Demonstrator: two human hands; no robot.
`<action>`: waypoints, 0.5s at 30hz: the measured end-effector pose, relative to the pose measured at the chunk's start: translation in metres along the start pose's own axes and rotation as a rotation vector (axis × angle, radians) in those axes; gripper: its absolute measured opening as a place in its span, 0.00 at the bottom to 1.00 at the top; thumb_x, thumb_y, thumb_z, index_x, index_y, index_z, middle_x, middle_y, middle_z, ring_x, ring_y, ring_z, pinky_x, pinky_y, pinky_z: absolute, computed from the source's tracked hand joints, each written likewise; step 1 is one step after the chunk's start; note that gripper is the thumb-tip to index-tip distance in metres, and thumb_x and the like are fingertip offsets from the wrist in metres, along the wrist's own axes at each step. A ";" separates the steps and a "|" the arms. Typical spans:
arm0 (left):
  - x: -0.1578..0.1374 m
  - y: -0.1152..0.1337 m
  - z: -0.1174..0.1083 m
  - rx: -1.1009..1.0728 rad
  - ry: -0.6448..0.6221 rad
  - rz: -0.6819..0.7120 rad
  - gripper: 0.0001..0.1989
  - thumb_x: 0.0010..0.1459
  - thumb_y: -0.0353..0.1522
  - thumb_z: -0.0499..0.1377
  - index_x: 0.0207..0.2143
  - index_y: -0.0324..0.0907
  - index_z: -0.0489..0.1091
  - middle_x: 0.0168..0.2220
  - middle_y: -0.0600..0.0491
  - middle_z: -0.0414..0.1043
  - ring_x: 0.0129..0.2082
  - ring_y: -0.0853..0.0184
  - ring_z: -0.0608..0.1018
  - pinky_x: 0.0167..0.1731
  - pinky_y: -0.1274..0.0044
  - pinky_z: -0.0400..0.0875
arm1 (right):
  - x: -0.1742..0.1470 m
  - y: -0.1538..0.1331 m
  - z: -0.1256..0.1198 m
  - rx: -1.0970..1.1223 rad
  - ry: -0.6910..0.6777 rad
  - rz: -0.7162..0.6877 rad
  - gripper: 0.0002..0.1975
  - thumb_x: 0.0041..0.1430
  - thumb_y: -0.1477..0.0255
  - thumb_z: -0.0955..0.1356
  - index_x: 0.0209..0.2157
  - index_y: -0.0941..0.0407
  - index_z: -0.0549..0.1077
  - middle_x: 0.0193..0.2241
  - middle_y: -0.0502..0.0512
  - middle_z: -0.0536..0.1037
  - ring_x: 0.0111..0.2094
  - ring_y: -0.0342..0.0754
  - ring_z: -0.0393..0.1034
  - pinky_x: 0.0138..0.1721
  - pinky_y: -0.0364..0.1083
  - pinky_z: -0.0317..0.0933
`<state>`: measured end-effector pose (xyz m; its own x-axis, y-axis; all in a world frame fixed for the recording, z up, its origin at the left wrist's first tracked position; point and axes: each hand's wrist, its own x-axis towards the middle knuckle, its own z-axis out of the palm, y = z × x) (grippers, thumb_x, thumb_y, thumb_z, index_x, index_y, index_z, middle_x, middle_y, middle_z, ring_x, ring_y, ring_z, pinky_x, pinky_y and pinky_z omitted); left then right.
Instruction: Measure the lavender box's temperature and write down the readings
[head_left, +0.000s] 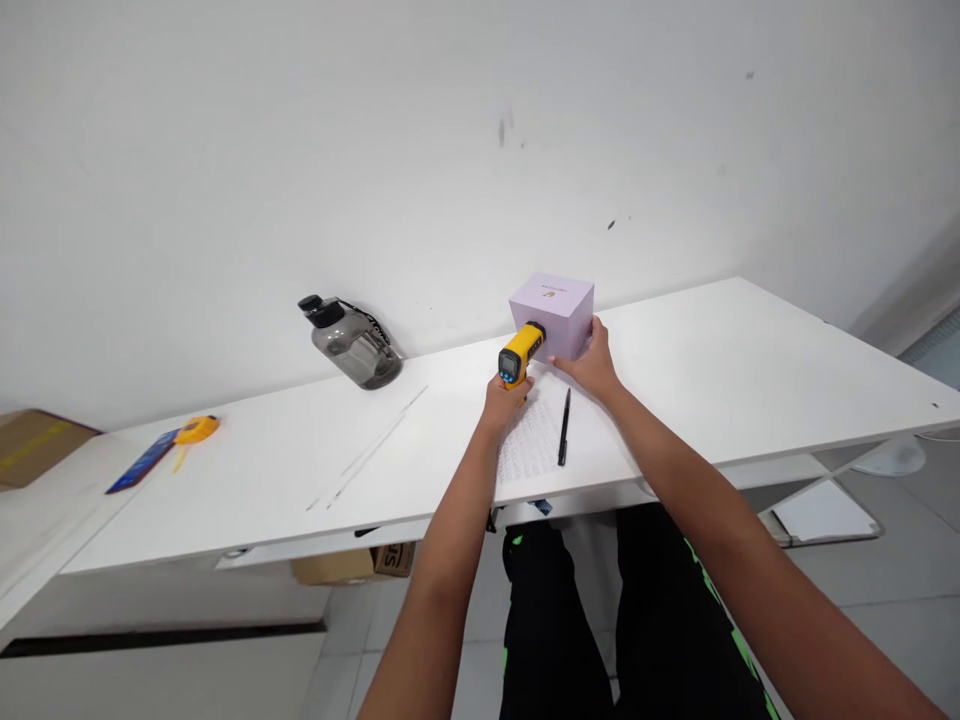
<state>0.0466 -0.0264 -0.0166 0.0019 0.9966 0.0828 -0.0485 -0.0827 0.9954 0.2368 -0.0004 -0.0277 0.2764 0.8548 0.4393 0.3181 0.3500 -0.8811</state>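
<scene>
Rightward, the white table [757, 370] runs to the frame's edge. Mid-frame, the left hand [504, 406] grips a yellow meter [523, 348]; the right hand [598, 368] clasps a lilac box [559, 312], its lettering [553, 293] illegible.

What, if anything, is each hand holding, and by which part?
The left hand holds the thermometer by its handle. The right hand clasps the box around its lower right corner, thumb at the front.

Cardboard box [34, 445] cut off at left, writing on paper [527, 447] illegible; thermometer [523, 342] partly behind left fingers [496, 388]
</scene>
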 end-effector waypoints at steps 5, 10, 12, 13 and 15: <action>0.002 -0.002 -0.002 0.035 -0.005 0.003 0.18 0.37 0.37 0.72 0.31 0.40 0.73 0.27 0.56 0.71 0.29 0.71 0.72 0.32 0.77 0.65 | -0.001 -0.004 0.000 -0.008 0.016 0.001 0.56 0.37 0.55 0.79 0.64 0.52 0.52 0.60 0.66 0.59 0.63 0.64 0.56 0.63 0.65 0.56; 0.002 -0.001 -0.003 0.056 0.010 -0.027 0.20 0.37 0.39 0.72 0.32 0.40 0.72 0.26 0.56 0.70 0.27 0.72 0.70 0.29 0.77 0.64 | -0.002 -0.006 0.000 -0.006 0.026 -0.001 0.54 0.37 0.56 0.79 0.63 0.54 0.53 0.59 0.66 0.61 0.62 0.63 0.58 0.63 0.64 0.57; 0.001 0.000 -0.003 0.071 0.011 -0.022 0.20 0.37 0.39 0.72 0.31 0.40 0.72 0.26 0.56 0.70 0.26 0.72 0.70 0.30 0.77 0.64 | -0.002 -0.006 0.000 -0.007 0.026 0.007 0.55 0.37 0.56 0.79 0.63 0.53 0.53 0.59 0.66 0.61 0.62 0.64 0.58 0.63 0.64 0.57; 0.001 0.000 -0.003 0.076 0.009 -0.017 0.20 0.37 0.39 0.71 0.31 0.40 0.73 0.26 0.56 0.70 0.26 0.72 0.70 0.30 0.77 0.64 | -0.002 -0.006 0.000 -0.010 0.026 0.009 0.55 0.37 0.56 0.79 0.63 0.53 0.53 0.59 0.66 0.61 0.62 0.64 0.58 0.63 0.64 0.57; 0.000 0.001 -0.003 0.085 0.000 -0.012 0.19 0.38 0.39 0.71 0.32 0.40 0.73 0.27 0.56 0.70 0.26 0.72 0.70 0.30 0.77 0.64 | -0.002 -0.005 0.001 -0.017 0.026 0.008 0.55 0.37 0.56 0.79 0.63 0.53 0.53 0.59 0.66 0.61 0.62 0.64 0.58 0.62 0.64 0.57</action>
<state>0.0433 -0.0262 -0.0156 0.0017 0.9975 0.0704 0.0366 -0.0704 0.9968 0.2333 -0.0034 -0.0243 0.3026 0.8473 0.4366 0.3306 0.3363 -0.8818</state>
